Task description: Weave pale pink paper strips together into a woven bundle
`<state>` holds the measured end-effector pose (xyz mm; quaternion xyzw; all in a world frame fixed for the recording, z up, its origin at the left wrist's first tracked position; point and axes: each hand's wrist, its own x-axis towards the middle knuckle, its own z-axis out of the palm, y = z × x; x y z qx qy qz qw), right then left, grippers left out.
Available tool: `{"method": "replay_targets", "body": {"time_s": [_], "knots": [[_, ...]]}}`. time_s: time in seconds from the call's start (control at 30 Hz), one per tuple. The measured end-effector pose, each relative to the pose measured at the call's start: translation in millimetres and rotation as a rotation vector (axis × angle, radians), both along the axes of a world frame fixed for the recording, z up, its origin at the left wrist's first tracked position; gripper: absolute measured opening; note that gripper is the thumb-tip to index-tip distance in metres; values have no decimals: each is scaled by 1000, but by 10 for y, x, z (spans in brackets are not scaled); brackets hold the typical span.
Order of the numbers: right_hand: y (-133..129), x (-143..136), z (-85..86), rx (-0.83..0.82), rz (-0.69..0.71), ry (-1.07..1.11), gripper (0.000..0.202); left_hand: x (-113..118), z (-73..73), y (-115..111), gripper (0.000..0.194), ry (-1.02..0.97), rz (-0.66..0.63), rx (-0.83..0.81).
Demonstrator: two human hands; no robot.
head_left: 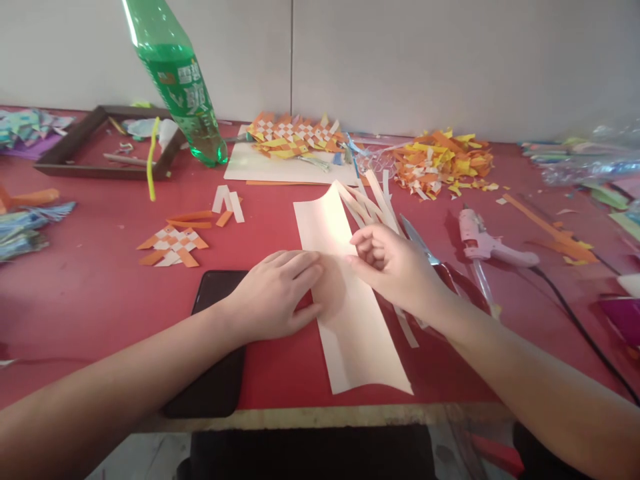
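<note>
A curved sheet of white paper point(365, 333) lies lengthwise before me on the red table. My left hand point(285, 293) rests over its left edge, fingers stretched flat and holding nothing. Above the right edge is my right hand point(385, 263), its fingers loosely curled, with a gap between thumb and forefinger and nothing seen between them. Cut white paper strips point(377, 200) lie just beyond and partly under the right hand. Scissors point(417, 240) with red handles sit beside the right wrist, partly hidden by the forearm. Under my left forearm is a black phone point(215, 367).
A green soda bottle point(187, 100) stands at the back left by a dark frame point(50, 160). Orange-and-white woven paper pieces point(173, 245) lie left, with a pile of folded scraps point(440, 163) behind. To the right is a pink glue gun point(480, 237) with a cord.
</note>
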<state>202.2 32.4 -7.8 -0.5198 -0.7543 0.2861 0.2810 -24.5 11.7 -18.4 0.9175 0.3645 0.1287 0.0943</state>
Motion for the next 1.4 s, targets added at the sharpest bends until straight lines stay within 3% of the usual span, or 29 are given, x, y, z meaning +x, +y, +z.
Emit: {"method": "replay_targets", "body": {"time_s": [0.1, 0.23, 0.33, 0.47, 0.6, 0.77, 1.0, 1.4], "knots": [[-104, -64, 99, 38, 128, 209, 17, 4, -3, 2, 51, 27, 5, -2], [-185, -62, 170, 172, 382, 68, 25, 7, -4, 9, 44, 45, -2, 40], [-204, -13, 114, 226, 473, 26, 28, 3, 2, 18, 29, 30, -21, 51], [-215, 48, -3, 321, 546, -43, 20, -8, 7, 35, 23, -48, -25, 32], [-230, 84, -55, 402, 571, -127, 23, -22, 7, 40, 18, -62, -1, 47], [-270, 126, -62, 352, 625, -182, 44, -29, 36, 16, 16, 7, 82, 179], [-288, 148, -94, 323, 660, -221, 51, -24, 88, -23, 20, -6, 72, 198], [-284, 137, -142, 356, 643, -223, 45, -30, 36, -79, 53, 14, 21, 172]]}}
